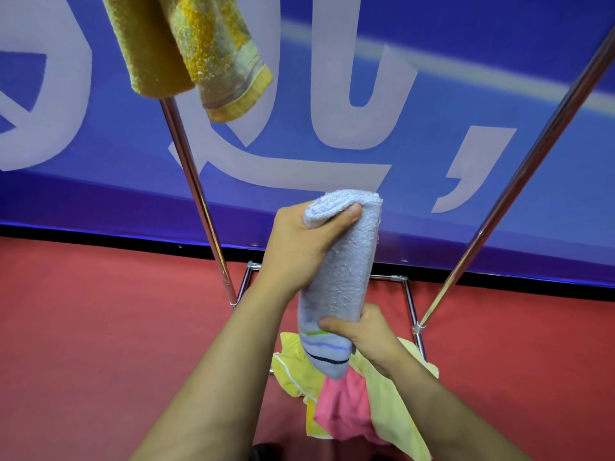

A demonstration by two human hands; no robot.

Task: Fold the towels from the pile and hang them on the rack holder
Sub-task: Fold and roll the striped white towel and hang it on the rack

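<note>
A folded white towel (346,264) with green, blue and dark stripes near its lower end stands almost upright in the air between both hands. My left hand (299,241) grips its upper end, thumb across the fold. My right hand (362,331) grips its lower part just above the stripes. Below them, on the red floor, lies the pile (352,397) of yellow and pink towels. A yellow towel (186,48) hangs from the top of the rack at the upper left. The rack's shiny metal poles (196,191) slant up on the left and right.
The rack's base bars (409,304) lie on the red floor (100,327) around the pile. A blue banner (432,94) with large white letters stands right behind the rack. A dark shape shows at the bottom edge near the pile.
</note>
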